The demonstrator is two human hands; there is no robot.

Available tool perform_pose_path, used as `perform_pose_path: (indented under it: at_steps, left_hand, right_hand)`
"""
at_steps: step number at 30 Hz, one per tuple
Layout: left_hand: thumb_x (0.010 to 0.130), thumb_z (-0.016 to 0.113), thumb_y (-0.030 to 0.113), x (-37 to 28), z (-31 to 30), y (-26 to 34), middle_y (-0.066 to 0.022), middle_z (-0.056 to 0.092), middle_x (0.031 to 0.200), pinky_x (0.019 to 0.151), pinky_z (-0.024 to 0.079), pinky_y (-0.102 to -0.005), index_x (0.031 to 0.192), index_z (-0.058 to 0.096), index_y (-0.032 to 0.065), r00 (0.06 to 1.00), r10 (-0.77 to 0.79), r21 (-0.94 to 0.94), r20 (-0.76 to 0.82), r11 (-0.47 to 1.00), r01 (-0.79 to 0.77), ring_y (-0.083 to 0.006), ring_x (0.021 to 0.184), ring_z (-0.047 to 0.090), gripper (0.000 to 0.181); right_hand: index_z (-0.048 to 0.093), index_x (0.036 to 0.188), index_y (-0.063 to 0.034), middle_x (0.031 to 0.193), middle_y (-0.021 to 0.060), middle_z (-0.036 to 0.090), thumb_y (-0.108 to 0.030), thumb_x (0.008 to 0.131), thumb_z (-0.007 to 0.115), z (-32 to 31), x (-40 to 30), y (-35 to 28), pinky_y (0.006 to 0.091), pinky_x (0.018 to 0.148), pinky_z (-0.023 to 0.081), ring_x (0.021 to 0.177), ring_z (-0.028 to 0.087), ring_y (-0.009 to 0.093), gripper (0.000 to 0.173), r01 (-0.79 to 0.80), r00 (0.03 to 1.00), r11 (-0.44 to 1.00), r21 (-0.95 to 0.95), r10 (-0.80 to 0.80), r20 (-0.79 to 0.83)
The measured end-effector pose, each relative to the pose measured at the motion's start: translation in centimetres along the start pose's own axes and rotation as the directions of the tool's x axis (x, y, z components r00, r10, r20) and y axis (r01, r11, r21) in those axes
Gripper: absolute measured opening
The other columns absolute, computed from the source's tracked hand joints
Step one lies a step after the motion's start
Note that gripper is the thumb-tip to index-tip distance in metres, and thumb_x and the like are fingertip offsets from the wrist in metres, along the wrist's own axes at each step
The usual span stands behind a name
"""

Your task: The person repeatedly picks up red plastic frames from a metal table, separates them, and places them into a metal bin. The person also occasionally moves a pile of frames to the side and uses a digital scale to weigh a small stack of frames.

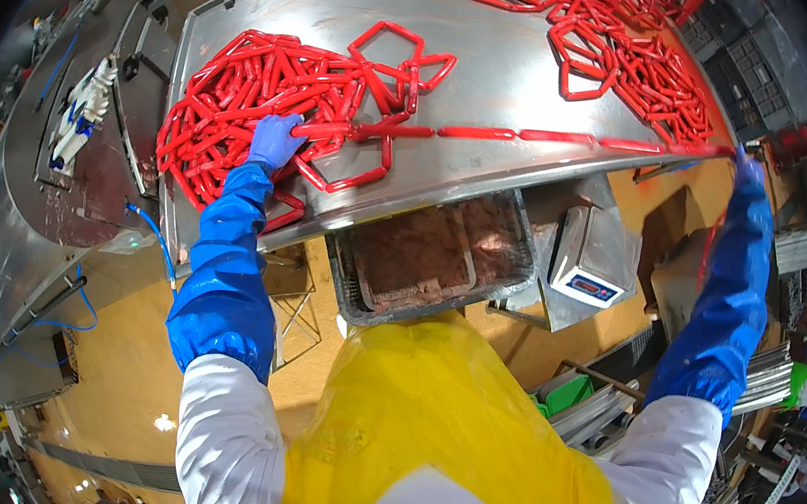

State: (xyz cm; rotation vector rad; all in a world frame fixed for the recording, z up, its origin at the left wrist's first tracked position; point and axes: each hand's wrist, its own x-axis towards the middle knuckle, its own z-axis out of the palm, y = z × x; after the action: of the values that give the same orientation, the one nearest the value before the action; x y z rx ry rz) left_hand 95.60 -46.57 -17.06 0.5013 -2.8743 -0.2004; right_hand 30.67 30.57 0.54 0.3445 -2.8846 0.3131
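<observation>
A large heap of linked red sausages (pixel 266 76) lies on the left part of the stainless steel table (pixel 495 59). My left hand (pixel 277 140), in a purple glove, grips a link at the heap's near side. From there a straight strand of sausage links (pixel 477 133) runs rightward along the table's near edge. My right hand (pixel 748 170), also gloved, is shut on the strand's far right part, out past the table edge. Below that hand a bit of red casing hangs, partly hidden by the blue sleeve.
More linked sausages (pixel 651 78) are piled at the table's right back. Under the near edge sits a dark plastic crate (pixel 441 256) with brownish meat residue. A digital scale (pixel 594 256) stands to its right. On the left is a steel machine (pixel 77 136); metal rods (pixel 765 380) lie at right.
</observation>
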Motion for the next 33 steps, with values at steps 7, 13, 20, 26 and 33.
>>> perform_pose_path:
  at_steps: [7, 13, 20, 26, 33]
  left_hand:
    - [0.087, 0.063, 0.043, 8.7, 2.3, 18.0, -0.0183, 0.071, 0.097, 0.08, 0.055, -0.0434, 0.114, 0.066, 0.0004, 0.962, -0.108, -0.862, 0.251, 0.427, 0.273, -0.0342, 0.086, 0.07, 0.05]
    - [0.09, 0.059, 0.024, 4.2, 12.0, 21.7, -0.0195, 0.053, 0.138, 0.101, 0.043, -0.0521, 0.139, 0.049, 0.0054, 0.957, 0.151, -0.151, 0.247, 0.982, -0.116, -0.0341, 0.125, 0.054, 0.053]
    - [0.09, 0.054, 0.017, 6.1, 13.6, 16.9, -0.0129, 0.052, 0.137, 0.109, 0.032, -0.0602, 0.12, 0.063, 0.0139, 0.968, 0.18, 0.235, 0.176, 0.947, -0.219, -0.0395, 0.134, 0.043, 0.032]
    - [0.09, 0.055, 0.02, 5.6, 14.2, 15.6, -0.0086, 0.07, 0.098, 0.114, 0.022, -0.0634, 0.102, 0.071, 0.015, 0.828, 0.546, 0.174, 0.129, 0.81, -0.561, -0.0306, 0.12, 0.058, 0.021]
    - [0.092, 0.062, 0.025, 2.9, 12.7, 24.0, -0.0083, 0.072, 0.099, 0.096, 0.044, -0.0332, 0.108, 0.071, 0.007, 0.841, 0.27, -0.673, 0.469, 0.725, 0.142, -0.022, 0.096, 0.065, 0.026]
  right_hand:
    - [0.067, 0.099, -0.0174, 0.058, -0.0101, 0.03, -0.048, 0.095, 0.061, 3.3, -6.2, -30.7, 0.0241, 0.04, 0.019, 0.044, 0.026, 0.006, 0.031, -0.419, 0.869, 0.267, 0.868, -0.157, 0.469]
    - [0.059, 0.083, -0.013, 0.057, -0.0031, 0.05, -0.04, 0.1, 0.056, 9.8, -25.7, -38.7, 0.0248, 0.035, 0.034, 0.04, 0.043, 0.01, 0.032, -0.793, 0.565, 0.072, 0.605, -0.284, 0.775]
    - [0.057, 0.115, -0.0064, 0.058, -0.0072, 0.032, -0.032, 0.106, 0.042, 19.9, -40.6, -35.3, 0.0226, 0.037, 0.024, 0.045, 0.029, 0.006, 0.031, -0.924, 0.328, -0.345, 0.166, -0.492, 0.806]
    - [0.056, 0.115, -0.0081, 0.06, -0.0078, 0.031, -0.036, 0.104, 0.047, 18.6, -43.7, -36.3, 0.0227, 0.039, 0.023, 0.045, 0.026, 0.005, 0.032, -0.911, 0.367, -0.371, 0.179, -0.533, 0.763]
    - [0.054, 0.092, -0.0155, 0.055, -0.0092, 0.03, -0.033, 0.103, 0.047, 24.3, -45.2, -41.4, 0.0231, 0.037, 0.021, 0.042, 0.025, 0.006, 0.021, -0.94, 0.31, -0.327, 0.099, -0.693, 0.65]
